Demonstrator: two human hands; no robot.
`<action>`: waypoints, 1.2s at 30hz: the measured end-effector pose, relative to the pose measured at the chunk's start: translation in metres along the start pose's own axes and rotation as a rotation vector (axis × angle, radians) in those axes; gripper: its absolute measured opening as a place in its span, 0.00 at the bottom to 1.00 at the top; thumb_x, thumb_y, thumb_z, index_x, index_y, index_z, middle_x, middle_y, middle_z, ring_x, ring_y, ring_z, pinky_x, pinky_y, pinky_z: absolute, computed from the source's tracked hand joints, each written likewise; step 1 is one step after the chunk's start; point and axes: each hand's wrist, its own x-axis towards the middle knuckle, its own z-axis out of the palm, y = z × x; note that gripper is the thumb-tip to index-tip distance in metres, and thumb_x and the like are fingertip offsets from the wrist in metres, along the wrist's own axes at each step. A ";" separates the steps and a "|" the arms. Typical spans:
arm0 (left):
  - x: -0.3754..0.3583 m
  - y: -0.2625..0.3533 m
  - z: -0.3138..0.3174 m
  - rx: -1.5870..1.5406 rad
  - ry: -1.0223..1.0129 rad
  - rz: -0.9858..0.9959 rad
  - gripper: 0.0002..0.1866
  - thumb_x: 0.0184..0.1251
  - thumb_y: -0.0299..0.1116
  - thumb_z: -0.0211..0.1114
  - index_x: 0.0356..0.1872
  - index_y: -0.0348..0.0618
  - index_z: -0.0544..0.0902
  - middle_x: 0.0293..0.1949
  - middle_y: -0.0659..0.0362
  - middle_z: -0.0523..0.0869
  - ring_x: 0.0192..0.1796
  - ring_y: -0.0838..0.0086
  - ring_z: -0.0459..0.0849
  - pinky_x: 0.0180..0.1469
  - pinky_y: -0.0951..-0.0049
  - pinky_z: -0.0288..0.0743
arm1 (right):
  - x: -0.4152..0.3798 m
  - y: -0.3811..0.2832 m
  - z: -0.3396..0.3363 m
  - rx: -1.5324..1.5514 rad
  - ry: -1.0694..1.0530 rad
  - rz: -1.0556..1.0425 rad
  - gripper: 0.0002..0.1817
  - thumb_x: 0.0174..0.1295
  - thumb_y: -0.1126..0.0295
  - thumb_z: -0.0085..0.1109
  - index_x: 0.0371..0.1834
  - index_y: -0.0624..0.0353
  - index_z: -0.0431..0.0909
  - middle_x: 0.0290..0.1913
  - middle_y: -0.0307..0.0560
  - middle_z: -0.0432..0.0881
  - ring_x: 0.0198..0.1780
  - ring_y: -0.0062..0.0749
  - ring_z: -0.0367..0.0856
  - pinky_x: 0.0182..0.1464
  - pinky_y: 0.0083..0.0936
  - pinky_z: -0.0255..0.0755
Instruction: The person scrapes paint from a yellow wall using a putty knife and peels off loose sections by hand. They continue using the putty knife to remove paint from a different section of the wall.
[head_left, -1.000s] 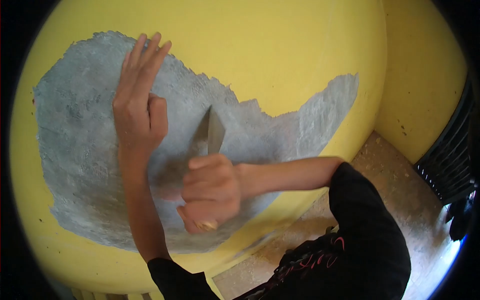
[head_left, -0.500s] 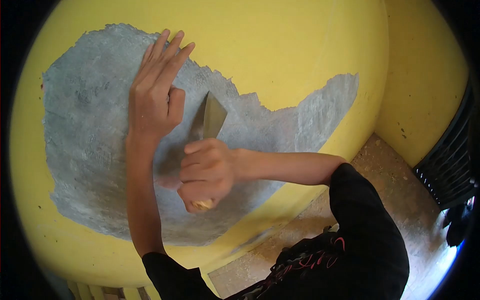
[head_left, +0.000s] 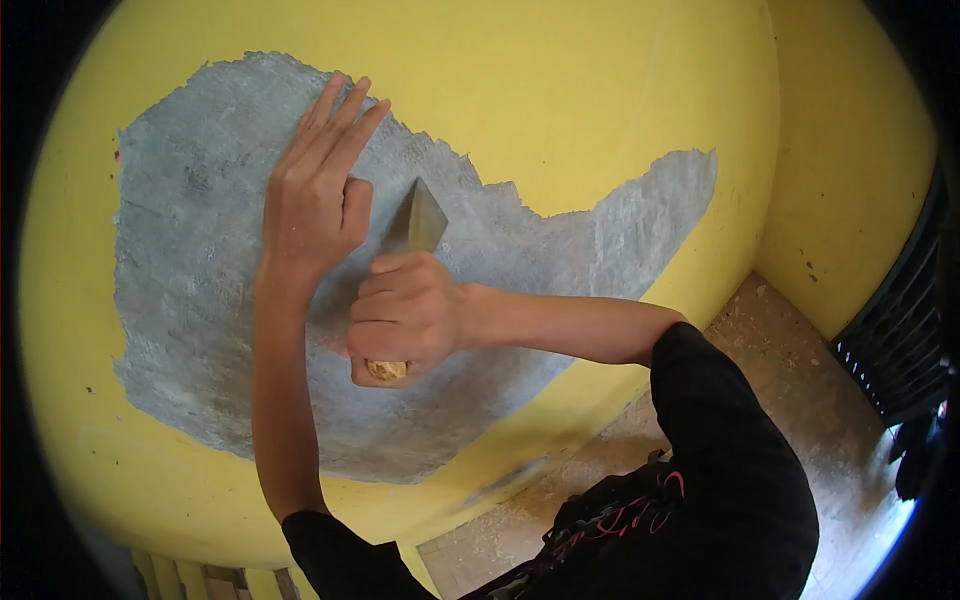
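A large bare grey patch (head_left: 200, 250) with ragged edges shows on the yellow wall (head_left: 600, 80). My left hand (head_left: 318, 190) rests against the patch with its fingers stretched upward, the fingertips at the upper paint edge and the thumb bent. To its right, my right hand (head_left: 405, 315) is wrapped round the handle of a scraper (head_left: 427, 220). The scraper's flat metal blade points up over the grey surface, its tip a little below the ragged yellow edge. The light-coloured handle end shows below my fist; the rest of the handle is hidden in my fingers.
A second yellow wall (head_left: 850, 130) meets this one at a corner on the right. Below lies a brown tiled floor (head_left: 745, 370) with small pale flakes on it. A dark slatted object (head_left: 905, 310) stands at the far right.
My right hand and the scraper have shifted slightly upward and to the left. The fingertips of my left hand sit slightly lower in view, still against the patch.
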 end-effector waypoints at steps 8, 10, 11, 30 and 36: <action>-0.001 0.002 0.001 0.020 -0.037 -0.008 0.30 0.48 0.20 0.48 0.58 0.37 0.79 0.63 0.49 0.76 0.70 0.51 0.68 0.70 0.51 0.62 | 0.003 0.007 -0.012 -0.027 -0.045 -0.071 0.13 0.40 0.66 0.64 0.14 0.50 0.65 0.14 0.34 0.64 0.16 0.29 0.67 0.20 0.26 0.56; 0.003 -0.004 0.006 0.023 -0.017 0.001 0.30 0.48 0.20 0.48 0.57 0.37 0.79 0.63 0.49 0.76 0.70 0.51 0.68 0.70 0.51 0.62 | 0.002 0.011 -0.014 0.037 -0.004 -0.063 0.14 0.41 0.65 0.64 0.14 0.50 0.65 0.14 0.34 0.64 0.16 0.29 0.67 0.20 0.26 0.56; -0.001 -0.003 0.007 0.014 -0.021 0.008 0.30 0.48 0.20 0.48 0.57 0.37 0.79 0.63 0.49 0.76 0.70 0.51 0.68 0.70 0.51 0.62 | -0.011 0.027 -0.008 -0.029 -0.056 -0.066 0.14 0.42 0.64 0.64 0.14 0.49 0.66 0.14 0.34 0.64 0.16 0.29 0.67 0.20 0.26 0.56; -0.005 -0.011 0.010 0.051 0.085 0.005 0.32 0.46 0.19 0.46 0.58 0.36 0.79 0.64 0.48 0.76 0.70 0.51 0.69 0.68 0.53 0.65 | -0.017 0.023 -0.020 -0.118 0.019 -0.054 0.11 0.42 0.68 0.63 0.15 0.50 0.68 0.15 0.34 0.64 0.16 0.28 0.66 0.19 0.26 0.53; -0.005 -0.013 0.016 0.035 0.094 0.010 0.32 0.45 0.19 0.46 0.58 0.36 0.79 0.63 0.49 0.77 0.69 0.50 0.69 0.68 0.53 0.66 | -0.010 0.016 -0.034 -0.011 0.022 -0.033 0.15 0.41 0.62 0.67 0.15 0.48 0.67 0.16 0.33 0.64 0.17 0.27 0.66 0.20 0.25 0.55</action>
